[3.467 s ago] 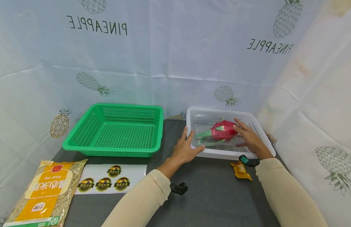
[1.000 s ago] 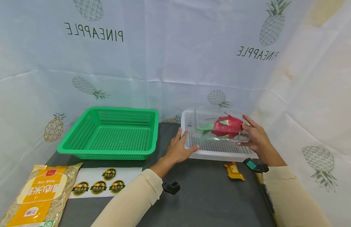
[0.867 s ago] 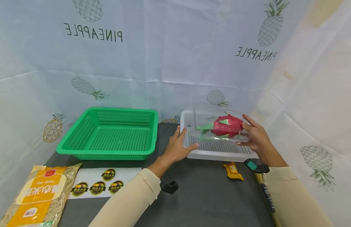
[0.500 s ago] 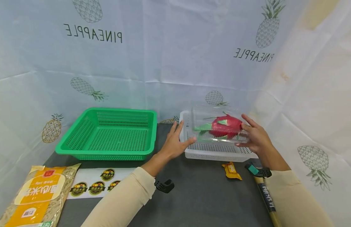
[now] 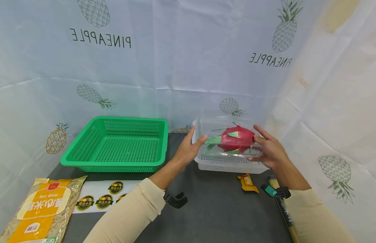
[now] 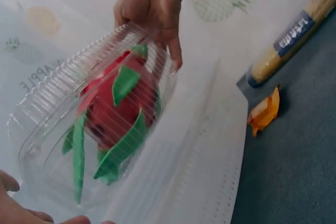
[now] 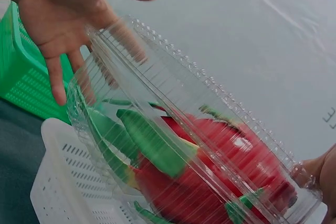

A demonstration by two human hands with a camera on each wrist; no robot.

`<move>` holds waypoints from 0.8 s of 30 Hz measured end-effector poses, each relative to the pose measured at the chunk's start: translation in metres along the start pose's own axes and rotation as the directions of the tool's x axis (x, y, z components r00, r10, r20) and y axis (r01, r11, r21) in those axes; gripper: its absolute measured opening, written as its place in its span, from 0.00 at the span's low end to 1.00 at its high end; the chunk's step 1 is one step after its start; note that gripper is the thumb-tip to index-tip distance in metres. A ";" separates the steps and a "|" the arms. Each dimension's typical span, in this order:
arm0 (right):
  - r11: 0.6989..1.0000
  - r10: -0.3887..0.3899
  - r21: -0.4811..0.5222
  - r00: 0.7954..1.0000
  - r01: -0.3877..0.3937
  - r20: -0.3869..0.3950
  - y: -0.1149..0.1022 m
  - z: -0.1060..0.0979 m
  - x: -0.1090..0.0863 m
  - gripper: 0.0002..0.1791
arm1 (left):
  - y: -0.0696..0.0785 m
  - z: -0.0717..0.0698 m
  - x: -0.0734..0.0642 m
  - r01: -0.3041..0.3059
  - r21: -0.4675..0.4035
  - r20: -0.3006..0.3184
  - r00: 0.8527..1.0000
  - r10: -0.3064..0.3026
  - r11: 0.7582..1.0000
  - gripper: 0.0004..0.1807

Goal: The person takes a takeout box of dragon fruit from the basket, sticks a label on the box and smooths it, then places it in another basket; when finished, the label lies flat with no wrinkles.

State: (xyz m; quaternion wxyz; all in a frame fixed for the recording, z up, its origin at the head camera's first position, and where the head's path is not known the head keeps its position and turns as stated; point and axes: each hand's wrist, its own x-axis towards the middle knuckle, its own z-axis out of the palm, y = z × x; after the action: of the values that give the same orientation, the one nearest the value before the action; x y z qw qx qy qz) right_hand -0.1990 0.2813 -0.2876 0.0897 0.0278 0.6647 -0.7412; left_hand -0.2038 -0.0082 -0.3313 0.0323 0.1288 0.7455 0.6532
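Note:
My right hand (image 5: 272, 151) grips the right end of a clear plastic clamshell box (image 5: 210, 123), thumb in front. Inside lies a red dragon fruit (image 5: 236, 139) with green scales, plain also in the left wrist view as the red fruit (image 6: 118, 108). The box is held tilted over the white basket (image 5: 231, 166), hiding much of its inside. At the box's left end is my left hand (image 5: 188, 149). In the right wrist view this left hand (image 7: 65, 14) has spread, straight fingers, some seen through the plastic; whether they touch it I cannot tell.
A green basket (image 5: 128, 163) stands to the left. Nearer lie a sheet of round fruit stickers (image 5: 99, 189) and a yellow printed bag (image 5: 42, 206). In front of the white basket is a small orange packet (image 5: 248, 183); a long spaghetti pack (image 6: 291, 35) lies to its right.
The box, at first lying in the white basket, was lifted by my right hand. Over the last half second it shifted left and slightly down, while my left hand rose from the basket's rim to the box's end.

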 end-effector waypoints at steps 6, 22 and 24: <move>1.000 -0.009 -0.010 0.999 0.009 0.031 0.004 0.009 -0.008 0.33 | 0.001 0.004 -0.005 0.057 -0.163 -0.025 0.998 -0.062 0.985 0.45; 0.999 -0.045 0.008 0.999 0.045 0.013 0.019 0.036 -0.033 0.33 | 0.005 -0.004 -0.035 0.022 -0.175 -0.156 0.986 -0.050 0.984 0.41; 0.999 -0.040 0.010 0.999 0.040 0.004 0.020 0.040 -0.037 0.32 | 0.005 -0.007 -0.039 0.023 -0.169 -0.158 0.986 -0.050 0.985 0.41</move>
State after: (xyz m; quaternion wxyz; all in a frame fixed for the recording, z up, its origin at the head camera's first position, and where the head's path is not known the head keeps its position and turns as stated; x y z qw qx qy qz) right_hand -0.1565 0.2436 -0.2970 0.0762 0.0133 0.6611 -0.7463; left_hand -0.1665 -0.0233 -0.3297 -0.0054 0.0584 0.6906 0.7209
